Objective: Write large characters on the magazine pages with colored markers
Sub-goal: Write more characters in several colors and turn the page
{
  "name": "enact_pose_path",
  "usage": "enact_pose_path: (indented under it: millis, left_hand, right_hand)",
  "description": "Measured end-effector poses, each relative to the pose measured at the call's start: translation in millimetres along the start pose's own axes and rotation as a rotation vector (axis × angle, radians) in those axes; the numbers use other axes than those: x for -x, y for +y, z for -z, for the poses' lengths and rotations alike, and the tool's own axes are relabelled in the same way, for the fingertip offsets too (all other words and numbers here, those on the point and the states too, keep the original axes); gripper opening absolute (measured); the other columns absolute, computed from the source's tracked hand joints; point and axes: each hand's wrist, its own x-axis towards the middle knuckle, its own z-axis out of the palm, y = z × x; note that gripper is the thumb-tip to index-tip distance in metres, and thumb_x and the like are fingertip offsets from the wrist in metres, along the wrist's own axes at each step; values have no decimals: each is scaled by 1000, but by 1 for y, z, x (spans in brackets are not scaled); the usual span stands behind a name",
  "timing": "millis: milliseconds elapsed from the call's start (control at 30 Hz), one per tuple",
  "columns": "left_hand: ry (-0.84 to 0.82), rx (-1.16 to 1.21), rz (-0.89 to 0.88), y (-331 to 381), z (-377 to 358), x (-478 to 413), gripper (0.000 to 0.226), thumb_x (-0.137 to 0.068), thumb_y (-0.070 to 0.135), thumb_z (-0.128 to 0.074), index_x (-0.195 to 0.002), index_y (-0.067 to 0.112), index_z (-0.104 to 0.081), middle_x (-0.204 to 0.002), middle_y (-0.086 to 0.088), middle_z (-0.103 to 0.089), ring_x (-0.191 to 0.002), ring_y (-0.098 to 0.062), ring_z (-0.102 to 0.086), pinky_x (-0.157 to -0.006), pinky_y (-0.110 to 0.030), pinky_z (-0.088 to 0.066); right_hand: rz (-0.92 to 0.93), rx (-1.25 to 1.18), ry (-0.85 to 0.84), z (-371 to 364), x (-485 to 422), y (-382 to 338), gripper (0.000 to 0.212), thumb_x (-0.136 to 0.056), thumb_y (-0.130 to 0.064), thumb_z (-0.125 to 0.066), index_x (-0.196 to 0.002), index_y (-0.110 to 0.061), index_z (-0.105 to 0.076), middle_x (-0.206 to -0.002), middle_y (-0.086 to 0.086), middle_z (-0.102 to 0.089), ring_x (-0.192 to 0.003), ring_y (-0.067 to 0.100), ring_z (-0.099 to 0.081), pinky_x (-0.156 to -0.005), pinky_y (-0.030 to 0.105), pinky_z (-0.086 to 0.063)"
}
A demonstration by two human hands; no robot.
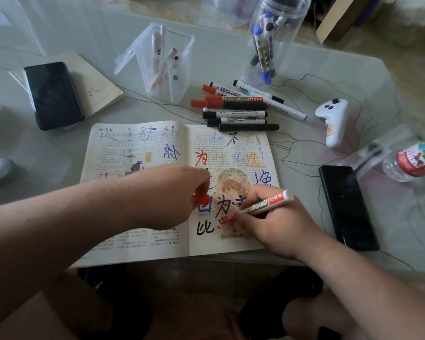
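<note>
An open magazine (142,244) lies flat near the table's front edge, its pages covered with large characters in red, blue, black, yellow and green. My right hand (277,224) grips a red whiteboard marker (265,203), its tip touching the lower right page on a fresh red stroke (225,220). My left hand (177,192) rests across the spine, pressing the pages down, and pinches the marker's red cap (201,199).
Several capped markers (241,107) lie in a pile behind the magazine. A clear square box (166,62) and a clear jar (272,42) hold more markers. Black phones lie at left (53,94) and right (347,207). A white controller (333,121) and plastic bottle (412,160) sit at right.
</note>
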Motion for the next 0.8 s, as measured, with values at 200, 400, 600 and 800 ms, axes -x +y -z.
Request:
enact_pose_path:
  millis: [200, 400, 600, 800]
  left_hand:
    - [10, -10, -2, 2, 1, 0, 8, -100, 29, -55, -102, 36, -53, -100, 14, -63, -84, -6, -59, -59, -17, -40]
    - [15, -23, 0, 2, 1, 0, 9, -100, 28, -55, -100, 36, -52, -94, 14, -61, -79, -5, -56, -56, -17, -36]
    - [24, -32, -1, 2, 0, -1, 8, -100, 30, -54, -98, 37, -51, -94, 14, -61, -78, -4, -55, -55, -17, -35]
    - [22, -28, -3, 2, 0, -1, 10, -100, 29, -55, -98, 38, -50, -96, 15, -62, -80, -4, -56, -55, -16, -35]
  right_hand:
    - [43, -20, -65, 0, 3, -1, 17, -77, -26, -86, -74, -20, -71, -70, -5, -70, -65, 10, -65, -60, 32, -52]
    - [85, 33, -61, 0, 5, -2, 20, -78, -30, -85, -74, -19, -69, -70, -5, -67, -66, 12, -63, -59, 31, -50]
    - [57, 31, -140, 0, 7, -6, 19, -76, -17, -84, -69, -23, -68, -68, -9, -69, -64, 6, -64, -59, 21, -48]
    - [63, -1, -141, 0, 8, -9, 13, -77, -21, -84, -75, -23, -72, -76, -9, -74, -72, 6, -69, -66, 28, -55]
